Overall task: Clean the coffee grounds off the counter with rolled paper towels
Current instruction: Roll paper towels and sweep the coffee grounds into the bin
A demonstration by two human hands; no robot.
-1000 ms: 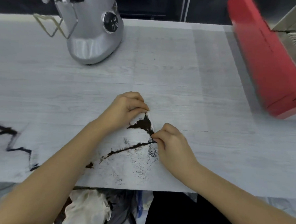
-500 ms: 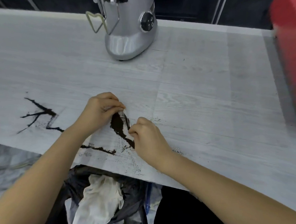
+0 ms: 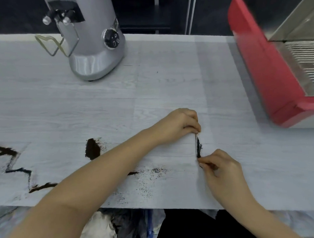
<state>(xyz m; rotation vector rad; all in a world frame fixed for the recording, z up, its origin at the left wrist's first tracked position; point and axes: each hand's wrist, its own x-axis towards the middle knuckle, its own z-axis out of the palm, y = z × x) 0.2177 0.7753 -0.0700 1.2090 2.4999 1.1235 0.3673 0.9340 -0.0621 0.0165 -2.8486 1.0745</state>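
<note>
A white paper towel (image 3: 186, 149) lies flat on the pale wood-grain counter (image 3: 169, 86), held by both hands. My left hand (image 3: 179, 125) pinches its far right corner and my right hand (image 3: 221, 171) pinches its near right corner. A thin dark line of coffee grounds (image 3: 198, 147) runs along the towel's right edge between the two hands. A dense heap of grounds (image 3: 92, 148) sits to the left of my left forearm. Zigzag lines of grounds (image 3: 13, 164) mark the far left, and loose specks (image 3: 154, 172) lie near the front edge.
A silver grinder (image 3: 97, 49) stands at the back left of the counter. A red espresso machine (image 3: 268, 75) takes up the right side. Below the front edge hangs a dark waste bag with crumpled white towels (image 3: 101, 229) in it.
Both hands have slid the towel to the right, away from the grinder. The heap they pinched before is now a thin line at the towel's edge, and a dark heap lies to the left.
</note>
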